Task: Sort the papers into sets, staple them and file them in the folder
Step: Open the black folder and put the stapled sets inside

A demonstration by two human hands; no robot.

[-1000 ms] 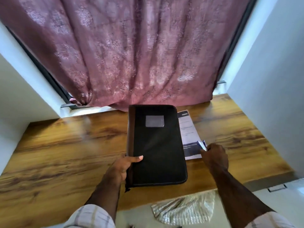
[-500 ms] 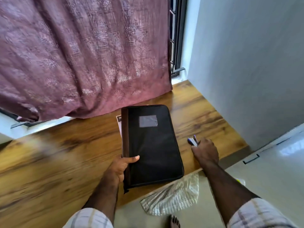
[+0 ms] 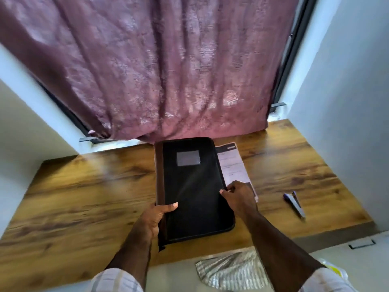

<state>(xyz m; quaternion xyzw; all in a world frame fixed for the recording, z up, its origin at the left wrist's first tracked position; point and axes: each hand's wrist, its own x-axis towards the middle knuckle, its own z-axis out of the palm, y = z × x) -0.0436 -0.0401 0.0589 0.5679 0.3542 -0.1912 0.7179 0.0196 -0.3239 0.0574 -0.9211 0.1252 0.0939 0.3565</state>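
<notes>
A black zippered folder [image 3: 193, 186] with a brown spine lies closed in the middle of the wooden table [image 3: 84, 197]. My left hand [image 3: 154, 218] grips its lower left edge, thumb on top. My right hand [image 3: 237, 194] pinches the folder's right edge at mid height. Printed papers [image 3: 231, 163] stick out from under the folder on its right side. A blue and silver stapler [image 3: 294, 202] lies by itself on the table to the right, apart from both hands.
A maroon curtain [image 3: 157, 70] hangs behind the table, touching its back edge. White walls close in on the left and right. A striped cloth [image 3: 229, 270] lies on the floor below the table's front edge.
My right hand let go of the stapler, which now lies on the table to the right, and moved left to the folder's right edge. My left hand kept its grip.
</notes>
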